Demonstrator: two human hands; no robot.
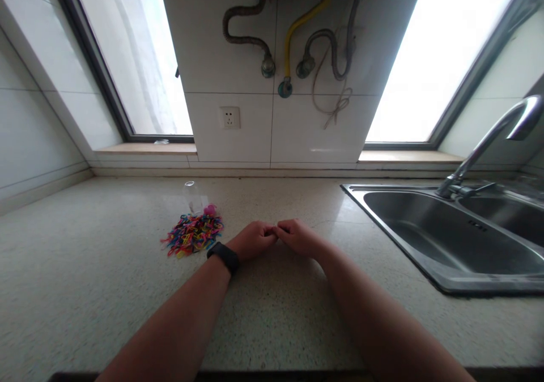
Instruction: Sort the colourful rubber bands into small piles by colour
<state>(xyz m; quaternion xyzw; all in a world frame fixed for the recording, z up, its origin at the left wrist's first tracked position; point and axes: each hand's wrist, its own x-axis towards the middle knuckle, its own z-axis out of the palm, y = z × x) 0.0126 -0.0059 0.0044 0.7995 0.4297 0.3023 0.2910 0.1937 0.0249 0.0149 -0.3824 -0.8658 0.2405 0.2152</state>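
My left hand (pixel 254 240), with a black band on its wrist, rests on the speckled counter (pixel 272 319). My right hand (pixel 298 238) meets it at the fingertips, near the counter's middle. Both hands are closed, fingers curled in and pinched together. Whatever may be between them is hidden or too small to name. Left of my left hand lies a loose pile of small multicoloured bands (pixel 193 234), with a pink clump (pixel 209 209) at its back right. Just behind the pile is a small clear plastic container (pixel 193 198).
A steel double sink (pixel 442 240) with a tall curved faucet (pixel 488 144) is set into the counter at the right. On the tiled back wall are a socket (pixel 230 118), a yellow hose (pixel 293 28) and grey flexible pipes (pixel 242 11). Windows flank that wall.
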